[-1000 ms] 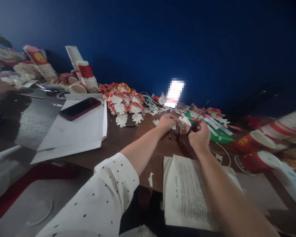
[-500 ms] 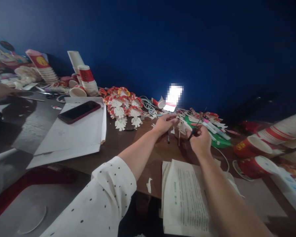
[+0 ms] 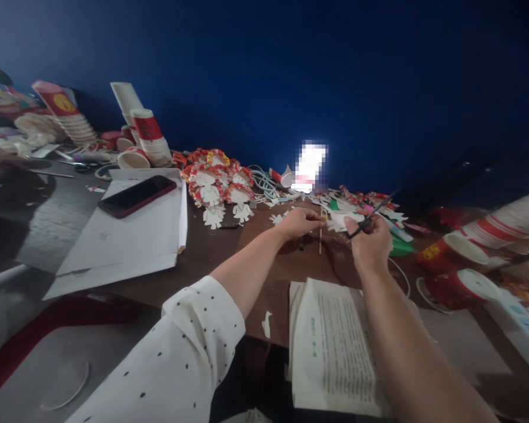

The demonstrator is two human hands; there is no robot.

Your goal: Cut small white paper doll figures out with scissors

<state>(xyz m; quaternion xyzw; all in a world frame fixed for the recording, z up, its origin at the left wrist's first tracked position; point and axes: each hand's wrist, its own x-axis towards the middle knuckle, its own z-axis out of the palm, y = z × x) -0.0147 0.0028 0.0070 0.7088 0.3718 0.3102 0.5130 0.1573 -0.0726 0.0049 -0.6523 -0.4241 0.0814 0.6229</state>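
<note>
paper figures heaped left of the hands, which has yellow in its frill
The paper figure at the back middle: its frill is partly yellow; the other figures show mainly red frills.

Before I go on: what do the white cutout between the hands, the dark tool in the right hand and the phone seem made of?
White cutout: likely matte paper or thin card; flat, no shine.
Dark tool: perhaps metal, dark finish, being thin and straight; blur leaves it open.
Phone: probably a glass front, from its smooth dark sheen.
</note>
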